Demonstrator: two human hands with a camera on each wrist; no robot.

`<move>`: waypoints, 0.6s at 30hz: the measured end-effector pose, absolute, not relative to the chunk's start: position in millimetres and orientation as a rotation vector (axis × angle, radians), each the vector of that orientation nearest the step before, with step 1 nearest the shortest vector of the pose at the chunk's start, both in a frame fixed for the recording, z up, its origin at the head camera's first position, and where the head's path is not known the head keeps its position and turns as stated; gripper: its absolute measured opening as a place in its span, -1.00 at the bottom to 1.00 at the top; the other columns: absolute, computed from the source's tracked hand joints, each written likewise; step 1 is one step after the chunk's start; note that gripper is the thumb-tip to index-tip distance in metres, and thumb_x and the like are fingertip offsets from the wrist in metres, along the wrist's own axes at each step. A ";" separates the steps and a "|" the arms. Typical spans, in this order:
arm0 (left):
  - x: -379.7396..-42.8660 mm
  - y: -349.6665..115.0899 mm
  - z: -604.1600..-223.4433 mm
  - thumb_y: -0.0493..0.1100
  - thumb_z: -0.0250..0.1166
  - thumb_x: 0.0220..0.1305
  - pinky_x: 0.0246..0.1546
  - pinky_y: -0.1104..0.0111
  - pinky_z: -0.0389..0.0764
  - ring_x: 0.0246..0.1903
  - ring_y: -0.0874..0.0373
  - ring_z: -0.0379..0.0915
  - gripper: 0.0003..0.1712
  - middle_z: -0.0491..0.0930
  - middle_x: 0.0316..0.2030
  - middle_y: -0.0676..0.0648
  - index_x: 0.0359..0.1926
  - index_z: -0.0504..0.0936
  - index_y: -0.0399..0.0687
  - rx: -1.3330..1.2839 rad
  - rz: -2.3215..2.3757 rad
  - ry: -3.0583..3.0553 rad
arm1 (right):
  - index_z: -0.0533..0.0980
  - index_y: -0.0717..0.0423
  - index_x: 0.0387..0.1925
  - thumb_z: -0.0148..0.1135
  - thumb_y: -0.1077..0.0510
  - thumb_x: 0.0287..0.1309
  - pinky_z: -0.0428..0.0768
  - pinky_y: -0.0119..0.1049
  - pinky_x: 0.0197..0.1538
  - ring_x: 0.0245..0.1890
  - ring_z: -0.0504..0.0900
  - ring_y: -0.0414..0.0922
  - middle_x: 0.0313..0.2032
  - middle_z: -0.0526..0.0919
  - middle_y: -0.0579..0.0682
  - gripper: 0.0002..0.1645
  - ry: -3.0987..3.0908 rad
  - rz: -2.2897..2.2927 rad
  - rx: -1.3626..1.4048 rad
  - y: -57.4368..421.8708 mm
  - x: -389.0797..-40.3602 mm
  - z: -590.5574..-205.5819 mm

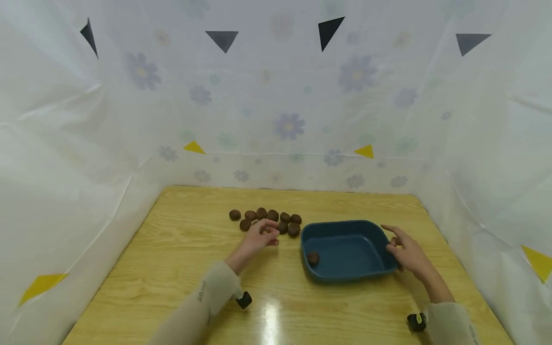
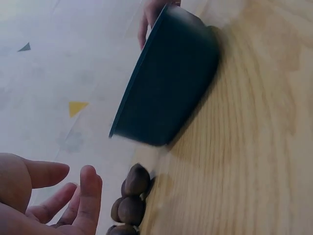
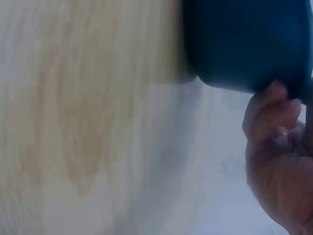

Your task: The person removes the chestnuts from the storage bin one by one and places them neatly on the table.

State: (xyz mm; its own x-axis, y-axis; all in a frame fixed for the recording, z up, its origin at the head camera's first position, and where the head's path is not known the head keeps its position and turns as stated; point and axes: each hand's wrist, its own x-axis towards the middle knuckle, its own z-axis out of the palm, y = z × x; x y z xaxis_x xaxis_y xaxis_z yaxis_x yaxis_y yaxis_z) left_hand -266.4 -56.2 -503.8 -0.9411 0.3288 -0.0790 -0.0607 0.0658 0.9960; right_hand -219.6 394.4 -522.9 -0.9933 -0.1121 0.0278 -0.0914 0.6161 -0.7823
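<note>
Several brown chestnuts [image 1: 261,213] lie in a loose cluster on the table, left of a dark blue rectangular plastic basin [image 1: 349,275]. A single chestnut [image 1: 313,258] sits inside the basin at its left end. My left hand [image 1: 258,238] hovers at the near side of the cluster. In the left wrist view its thumb and fingers [image 2: 89,196] are apart, with nothing between them, beside a few chestnuts [image 2: 132,210]. At the basin's right end, my right hand [image 1: 407,254] grips the rim. The right wrist view shows its bent fingers [image 3: 271,110] against the outer wall.
The wooden table [image 1: 172,268] has white flower-printed sheeting [image 1: 284,96] behind it and at both sides. Black and yellow triangles mark the sheeting. A small black device [image 1: 244,300] is at the left wrist, another [image 1: 416,322] at the right.
</note>
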 end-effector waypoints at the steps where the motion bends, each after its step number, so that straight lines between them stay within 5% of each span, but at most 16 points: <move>1: -264.9 -53.2 -504.6 -0.31 0.20 0.54 0.17 0.03 0.70 -0.01 -0.23 0.62 -0.60 0.49 -0.01 -0.25 0.29 0.45 -0.40 0.290 1.942 2.055 | 0.10 0.06 0.62 0.02 0.25 0.56 0.58 -0.06 -0.69 -0.80 0.36 -0.09 -0.45 0.48 0.14 -0.29 2.770 -1.372 -0.160 394.4 -219.5 -522.8; 4: -260.6 -43.8 -506.9 -0.29 0.21 0.54 0.16 0.04 0.71 0.00 -0.26 0.63 -0.58 0.49 0.02 -0.25 0.31 0.44 -0.39 0.324 1.912 2.022 | 0.03 0.03 0.64 0.00 0.16 0.60 0.60 -0.04 -0.67 -0.80 0.40 -0.01 -0.57 0.47 0.12 -0.28 2.720 -1.385 -0.123 394.0 -219.4 -523.3; 15: -246.6 -17.8 -512.2 -0.28 0.25 0.51 0.10 -0.01 0.73 -0.04 -0.28 0.64 -0.61 0.53 0.00 -0.24 0.26 0.50 -0.34 0.425 1.902 2.003 | 0.26 0.17 0.47 0.05 0.05 0.60 0.60 -0.05 -0.67 -0.80 0.45 0.06 -0.68 0.47 0.00 -0.43 2.813 -1.317 -0.097 384.9 -218.2 -519.5; 18: -245.7 -15.6 -512.0 -0.28 0.25 0.51 0.10 -0.04 0.73 -0.09 -0.21 0.66 -0.63 0.54 0.01 -0.25 0.25 0.52 -0.32 0.449 1.906 2.020 | 0.40 0.19 0.35 0.09 -0.03 0.58 0.60 -0.15 -0.62 -0.69 0.51 -0.03 -0.53 0.55 0.03 -0.49 2.945 -1.228 -0.118 383.0 -218.5 -520.2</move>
State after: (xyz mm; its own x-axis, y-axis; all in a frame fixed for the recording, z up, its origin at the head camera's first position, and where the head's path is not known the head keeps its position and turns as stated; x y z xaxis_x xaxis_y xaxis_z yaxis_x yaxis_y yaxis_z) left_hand -245.7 -15.6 -512.0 -0.8971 0.4414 -0.0208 0.0049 0.0568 0.9984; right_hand -218.5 383.0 -520.2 -0.9959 -0.0482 0.0759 -0.0879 0.7015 -0.7072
